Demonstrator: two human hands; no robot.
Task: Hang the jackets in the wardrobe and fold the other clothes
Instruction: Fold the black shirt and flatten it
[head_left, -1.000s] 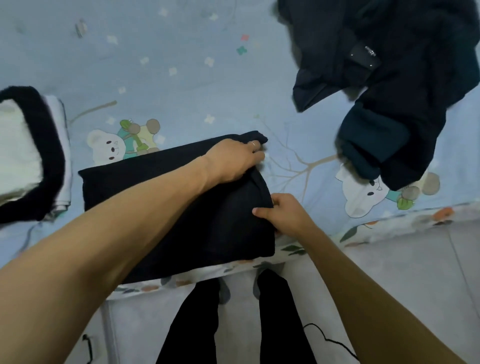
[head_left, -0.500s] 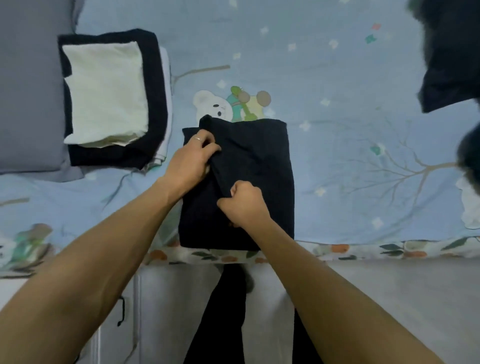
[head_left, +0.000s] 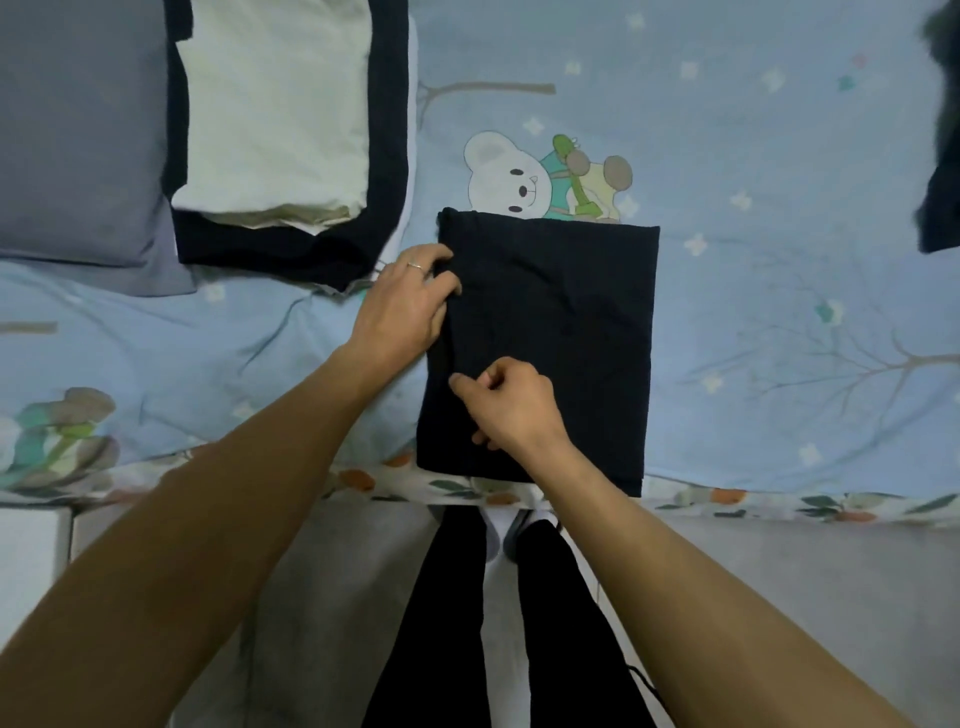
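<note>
Folded black garment (head_left: 561, 332) lies on bed (head_left: 779, 156), under both hands. Left hand (head_left: 408, 306) grips its left edge; right hand (head_left: 511, 410) pinches cloth nearer the body. Risk: uneven pull loosens the fold; bundle overhangs the bed edge, may slide off.

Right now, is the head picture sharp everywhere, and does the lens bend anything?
Head view: the folded black garment and both hands, left hand and right hand, are fairly sharp; the dark clothes at the right edge are smeared; the wide lens bows the bed edge; light is dim, without glare.
</note>
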